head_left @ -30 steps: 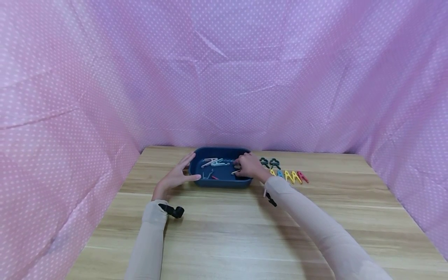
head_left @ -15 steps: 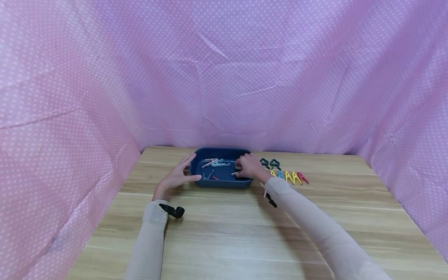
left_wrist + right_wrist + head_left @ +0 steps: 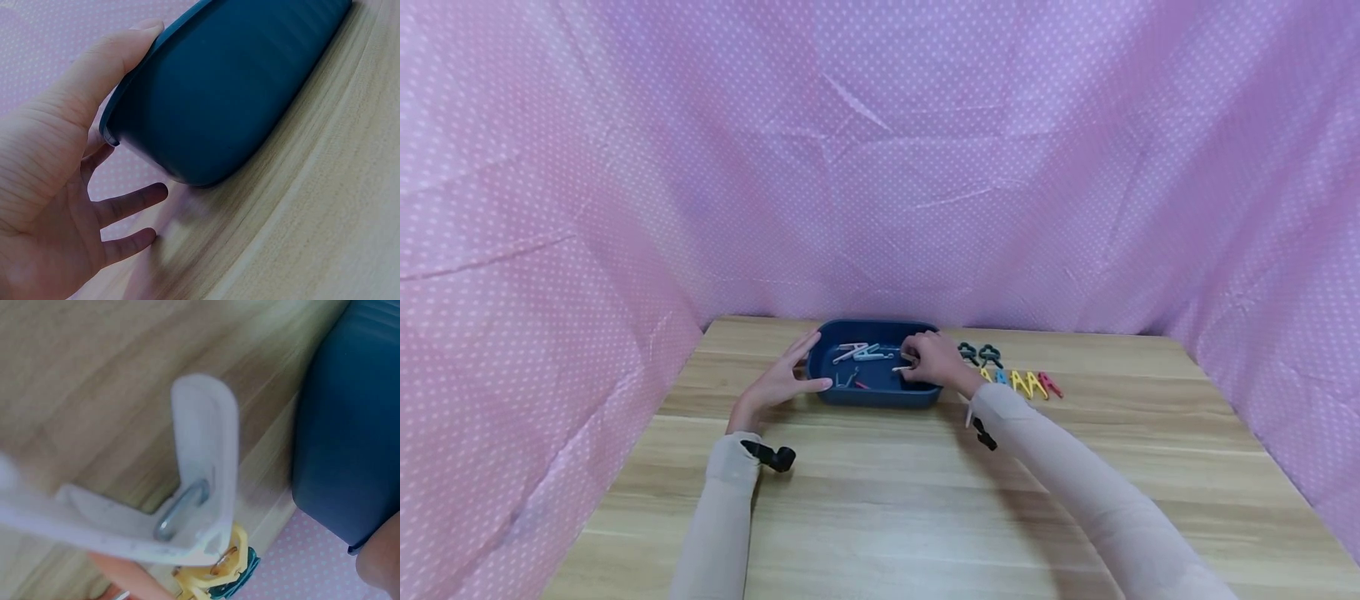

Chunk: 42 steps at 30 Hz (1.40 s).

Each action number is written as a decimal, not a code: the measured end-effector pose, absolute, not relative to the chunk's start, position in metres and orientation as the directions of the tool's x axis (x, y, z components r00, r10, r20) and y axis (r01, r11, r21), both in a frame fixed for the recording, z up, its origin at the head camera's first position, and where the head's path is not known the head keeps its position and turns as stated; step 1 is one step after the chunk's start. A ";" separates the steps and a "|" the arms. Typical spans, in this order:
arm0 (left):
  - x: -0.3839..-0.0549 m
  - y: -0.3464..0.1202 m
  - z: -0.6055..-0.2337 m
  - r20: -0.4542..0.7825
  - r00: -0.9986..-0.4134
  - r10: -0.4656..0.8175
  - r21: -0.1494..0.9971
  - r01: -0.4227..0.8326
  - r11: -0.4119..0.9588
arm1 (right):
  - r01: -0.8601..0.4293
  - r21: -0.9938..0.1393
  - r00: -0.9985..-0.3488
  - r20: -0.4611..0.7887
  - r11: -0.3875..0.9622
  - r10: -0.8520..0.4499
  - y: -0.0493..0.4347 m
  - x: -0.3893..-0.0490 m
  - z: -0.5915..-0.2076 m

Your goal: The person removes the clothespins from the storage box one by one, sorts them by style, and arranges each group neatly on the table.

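A dark blue plastic basin (image 3: 880,398) sits on the table with several clothespins (image 3: 868,353) inside, mostly pale, one with a red part. My left hand (image 3: 775,382) is at the basin's left end, fingers spread; in the left wrist view its thumb rests on the rim of the basin (image 3: 212,94), lower fingers stretched below. Inside the right end of the basin, my right hand (image 3: 934,360) pinches a small pale clothespin (image 3: 900,368), mostly hidden by the fingers. A white plastic clip (image 3: 206,425) with a metal spring looms close to the right wrist camera.
Right of the basin lie a row of yellow clothespins (image 3: 1019,383), a blue one (image 3: 1001,377) and a red one (image 3: 1050,384). Two dark green clips (image 3: 990,356) lie behind them. A pink dotted cloth (image 3: 880,167) hangs around the wooden table (image 3: 880,483).
The pale clothespin at my right fingertips has turned and shifted slightly left. My left hand stays at the basin's left end. The whole view has tipped a little.
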State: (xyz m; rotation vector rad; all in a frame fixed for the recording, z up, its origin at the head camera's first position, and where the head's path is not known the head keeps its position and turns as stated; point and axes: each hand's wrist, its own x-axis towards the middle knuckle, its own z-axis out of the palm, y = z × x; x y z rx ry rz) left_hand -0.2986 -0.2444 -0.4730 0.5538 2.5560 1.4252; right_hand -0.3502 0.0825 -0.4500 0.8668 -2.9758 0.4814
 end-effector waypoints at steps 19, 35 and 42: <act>-0.302 -0.243 -0.479 0.045 -0.912 0.408 0.855 0.246 0.456 | -0.470 -0.479 -0.868 0.096 0.742 -0.487 0.088 -0.346 -0.447; -0.303 -0.245 -0.475 0.044 -0.910 0.412 0.855 0.247 0.455 | -0.486 -0.595 -0.828 0.079 0.641 -0.555 0.102 -0.336 -0.427; -0.301 -0.245 -0.474 0.034 -0.912 0.408 0.850 0.241 0.468 | -0.537 -0.540 -0.823 0.164 0.648 -0.545 0.116 -0.324 -0.417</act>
